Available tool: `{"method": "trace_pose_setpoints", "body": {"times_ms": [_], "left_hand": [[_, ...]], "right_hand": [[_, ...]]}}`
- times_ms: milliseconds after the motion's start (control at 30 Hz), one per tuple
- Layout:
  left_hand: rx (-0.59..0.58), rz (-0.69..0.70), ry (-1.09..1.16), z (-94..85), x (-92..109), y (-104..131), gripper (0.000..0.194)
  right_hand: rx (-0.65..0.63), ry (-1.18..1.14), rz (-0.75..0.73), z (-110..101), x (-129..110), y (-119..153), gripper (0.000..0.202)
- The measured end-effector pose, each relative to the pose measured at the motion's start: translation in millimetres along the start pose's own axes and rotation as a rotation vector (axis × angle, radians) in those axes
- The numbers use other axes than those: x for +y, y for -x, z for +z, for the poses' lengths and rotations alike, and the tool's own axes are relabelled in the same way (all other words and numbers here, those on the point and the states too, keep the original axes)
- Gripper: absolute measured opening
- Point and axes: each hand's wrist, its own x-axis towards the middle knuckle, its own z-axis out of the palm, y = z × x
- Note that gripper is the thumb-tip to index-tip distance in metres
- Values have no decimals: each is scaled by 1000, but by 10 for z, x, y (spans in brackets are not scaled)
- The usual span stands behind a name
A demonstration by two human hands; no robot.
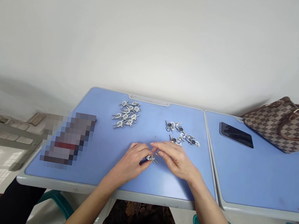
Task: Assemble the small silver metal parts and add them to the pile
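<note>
Head view: a plain white wall [162, 37] fills the upper half, behind a light-blue desk with a pale grey rim [96, 153] and a matching blue desk [264, 181] beside it on the right. A brown checked handbag with brown handles [284, 129] sits at the right desk's far side, against the wall. On the left desk's left side lies a dark rectangular object [69, 138], its details hidden by pixelation. The right hand [177, 160] reaches in with fingers close together, its tips just beside the left hand; whether they pinch anything I cannot tell. The left hand [132, 160] is curled, thumb and fingers gripping a small silver metal piece with a dark part [151, 159], near the desk's front edge, between the hands. A black smartphone [236, 135] lies on the right desk. Beyond the hands lie silver metal pieces with rods [125, 116] at left and silver pieces with black round parts [181, 129] at right.
</note>
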Motion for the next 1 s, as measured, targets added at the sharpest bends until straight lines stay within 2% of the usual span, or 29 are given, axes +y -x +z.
{"method": "trace_pose_setpoints", "body": {"times_ms": [167,333,500,667,833,1000], "left_hand": [[1,-10,-30,8,-7,6,11],[10,-2,-34,4,0,-1,14],[7,-3,-15,3,3,-9,10],[16,3,-33,6,0,-5,13],[19,2,-19,12,-6,1,11],[29,20,-48,27,-28,9,16]], "right_hand": [[100,100,-30,109,50,-3,24],[148,262,-126,136,58,-10,26],[161,149,-140,92,41,-4,31],[234,237,-171,153,57,-20,19],[151,171,-163,125,33,-15,29],[214,131,-170,124,41,-13,24]]}}
